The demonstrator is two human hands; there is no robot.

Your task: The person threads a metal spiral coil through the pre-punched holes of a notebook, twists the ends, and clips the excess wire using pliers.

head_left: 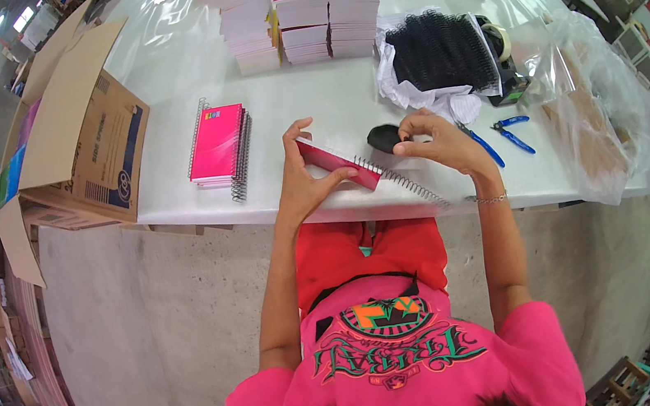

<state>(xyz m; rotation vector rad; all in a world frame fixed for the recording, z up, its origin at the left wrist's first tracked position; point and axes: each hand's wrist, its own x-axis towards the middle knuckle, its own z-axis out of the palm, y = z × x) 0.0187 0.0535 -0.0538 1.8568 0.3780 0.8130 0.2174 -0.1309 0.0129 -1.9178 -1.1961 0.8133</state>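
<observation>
My left hand [311,173] grips a pink notebook [327,161], tilted on edge above the white table, with the thumb along its near side. A metal spiral coil [416,188] runs through holes at the notebook's right end and sticks out well past it, toward the lower right. My right hand [441,143] is closed in a pinch above the loose coil. Its fingertips are at the edge of a dark oval piece [384,138]; whether they grip it, I cannot tell. To the left lies a small stack of pink spiral notebooks [218,141] with coils at both sides.
Tall stacks of paper blocks [307,14] stand at the back. Black coils [436,50] lie on white wrapping at right, behind blue-handled cutters [513,133] and a second blue tool [483,146]. An open carton [98,152] is at left, a clear plastic bag [598,106] at far right.
</observation>
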